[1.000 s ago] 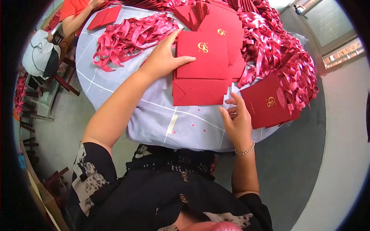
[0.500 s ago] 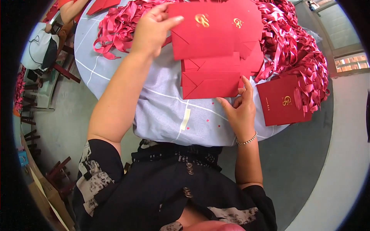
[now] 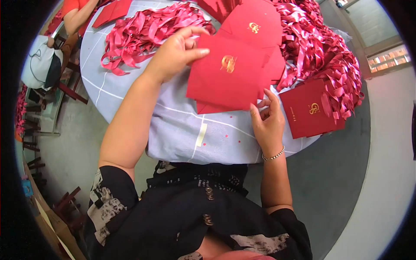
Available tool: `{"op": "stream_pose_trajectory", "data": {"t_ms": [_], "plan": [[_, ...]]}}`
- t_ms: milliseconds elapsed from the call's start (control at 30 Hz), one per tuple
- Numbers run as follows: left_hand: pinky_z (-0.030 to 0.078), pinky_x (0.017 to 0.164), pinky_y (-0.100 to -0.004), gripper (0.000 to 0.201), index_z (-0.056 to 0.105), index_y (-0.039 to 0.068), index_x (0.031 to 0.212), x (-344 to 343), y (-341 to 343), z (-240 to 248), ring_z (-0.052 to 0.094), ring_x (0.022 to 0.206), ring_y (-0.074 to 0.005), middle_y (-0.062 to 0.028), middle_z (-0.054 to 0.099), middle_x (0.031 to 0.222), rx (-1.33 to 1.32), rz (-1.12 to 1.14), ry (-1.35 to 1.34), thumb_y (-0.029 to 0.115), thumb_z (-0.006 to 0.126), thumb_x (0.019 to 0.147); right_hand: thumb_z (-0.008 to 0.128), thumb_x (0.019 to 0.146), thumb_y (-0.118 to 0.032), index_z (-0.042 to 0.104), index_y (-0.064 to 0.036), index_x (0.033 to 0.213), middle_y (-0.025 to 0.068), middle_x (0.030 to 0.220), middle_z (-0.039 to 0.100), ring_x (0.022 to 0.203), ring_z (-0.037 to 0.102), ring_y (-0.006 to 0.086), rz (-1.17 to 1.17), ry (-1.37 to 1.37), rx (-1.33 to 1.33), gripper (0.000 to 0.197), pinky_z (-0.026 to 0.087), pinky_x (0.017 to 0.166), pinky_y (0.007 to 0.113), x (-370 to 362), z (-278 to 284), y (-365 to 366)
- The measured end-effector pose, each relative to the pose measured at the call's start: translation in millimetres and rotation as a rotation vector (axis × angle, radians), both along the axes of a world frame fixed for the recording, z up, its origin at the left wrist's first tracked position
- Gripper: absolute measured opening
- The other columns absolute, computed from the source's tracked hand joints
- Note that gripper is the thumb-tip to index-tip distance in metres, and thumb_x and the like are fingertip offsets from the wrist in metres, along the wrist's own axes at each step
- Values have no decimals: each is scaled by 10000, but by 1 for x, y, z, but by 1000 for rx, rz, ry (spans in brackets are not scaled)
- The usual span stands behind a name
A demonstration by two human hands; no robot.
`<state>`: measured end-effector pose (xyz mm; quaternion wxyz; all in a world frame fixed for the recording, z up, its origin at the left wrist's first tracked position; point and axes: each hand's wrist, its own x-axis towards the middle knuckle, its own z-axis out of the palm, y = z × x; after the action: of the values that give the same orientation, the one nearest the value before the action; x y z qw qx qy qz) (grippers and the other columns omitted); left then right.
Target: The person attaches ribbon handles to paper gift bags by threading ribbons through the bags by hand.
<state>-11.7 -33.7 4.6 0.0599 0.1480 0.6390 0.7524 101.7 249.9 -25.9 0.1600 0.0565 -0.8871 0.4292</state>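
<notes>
A flat red paper gift bag [image 3: 229, 71] with a gold emblem lies tilted over another red bag [image 3: 208, 108], whose lower edge shows beneath. My left hand [image 3: 177, 54] pinches its upper left edge, thumb on the front face and fingers partly hidden behind. At the lower right corner is my right hand [image 3: 269, 119], thumb and forefinger apart, tips touching or very near the bags' edge. Just beyond, more red bags [image 3: 253, 28] overlap in a loose pile.
Crumpled red ribbons [image 3: 145, 34] lie at the far left, a bigger ribbon heap [image 3: 316, 56] at the right. Another stack of red bags [image 3: 303, 108] sits by the right edge of the grey-blue tablecloth [image 3: 173, 134]. Another person's arm [image 3: 80, 17] shows at the upper left.
My left hand has brought the upper bag down toward me, so it now covers most of the bag below. The right hand stays near the lower right corner.
</notes>
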Motion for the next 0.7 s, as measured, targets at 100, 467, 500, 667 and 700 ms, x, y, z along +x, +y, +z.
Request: {"op": "stream_pose_trajectory", "data": {"t_ms": [100, 467, 500, 667, 700], "plan": [[505, 795, -198, 403, 590, 38, 1303, 2, 0, -3, 603, 880, -37, 40, 617, 927, -218, -19, 39, -10, 675, 912, 748, 849, -8, 571, -12, 1291, 85, 989, 629, 631, 586, 134, -44, 50, -2, 476, 485, 570, 277, -7, 0, 14], [341, 601, -182, 459, 672, 60, 1260, 13, 15, 5, 398, 689, -7, 102, 455, 808, -400, 41, 77, 95, 818, 827, 672, 893, -156, 642, -23, 1212, 200, 1111, 637, 910, 676, 391, -125, 45, 690, 347, 562, 768, 458, -39, 21, 33], [310, 546, -187, 432, 693, 66, 1216, 12, 14, -1, 368, 624, -7, 105, 426, 747, -378, 66, 141, 145, 841, 818, 668, 893, -135, 640, -15, 1215, 203, 1109, 640, 908, 675, 394, -159, 53, 688, 345, 562, 774, 457, -44, 15, 33], [322, 559, -185, 380, 694, 56, 1185, 9, 8, -15, 374, 644, -8, 106, 452, 763, -285, 54, 148, 118, 820, 832, 700, 882, -40, 674, 23, 1070, 162, 965, 676, 779, 674, 293, -149, 305, 246, 200, 547, 695, 360, -22, 40, 30], [327, 567, -184, 370, 691, 51, 1189, 13, 13, -7, 375, 651, -8, 105, 470, 772, -314, 77, 149, 107, 807, 842, 717, 876, -30, 686, 22, 1023, 145, 915, 676, 739, 666, 256, -144, 340, 132, 160, 537, 657, 332, -12, 43, 32]]}}
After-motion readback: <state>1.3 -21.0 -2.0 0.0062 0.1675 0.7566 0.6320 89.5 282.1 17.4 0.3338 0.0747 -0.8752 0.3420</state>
